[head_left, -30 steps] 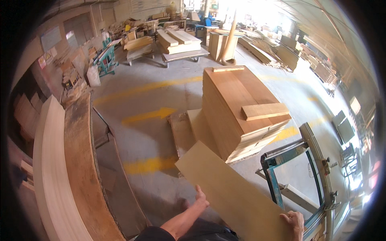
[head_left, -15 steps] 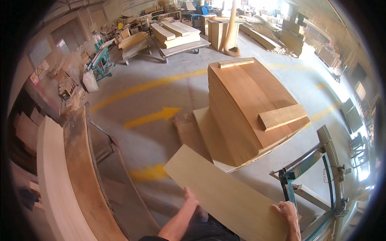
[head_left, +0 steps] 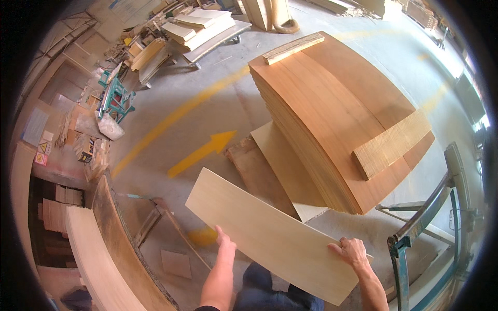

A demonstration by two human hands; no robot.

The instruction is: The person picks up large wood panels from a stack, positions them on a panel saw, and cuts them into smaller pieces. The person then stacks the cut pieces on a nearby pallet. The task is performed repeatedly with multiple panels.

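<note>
A long, pale wooden board (head_left: 275,233) is held across in front of my body, its left end higher in the picture than its right. My left hand (head_left: 225,241) grips the near long edge, thumb on the top face and the other fingers hidden beneath. Near the right end, my right hand (head_left: 353,251) clasps the board with its thumb lying on top. Beyond the board stands a tall stack of brown wood sheets (head_left: 332,103). Two wood blocks, a long narrow one (head_left: 293,47) and a wider one (head_left: 392,145), lie on the stack.
At left, a pile of pale boards (head_left: 98,259) stands beside a worn wooden plank (head_left: 122,243). A green metal frame (head_left: 398,248) rises close to my right arm. Farther off is a cart (head_left: 215,44) loaded with boards. A yellow arrow (head_left: 202,152) marks the floor.
The held board has shifted left and up in the picture, with both hands still on it. My view has turned, so the brown stack appears larger and closer.
</note>
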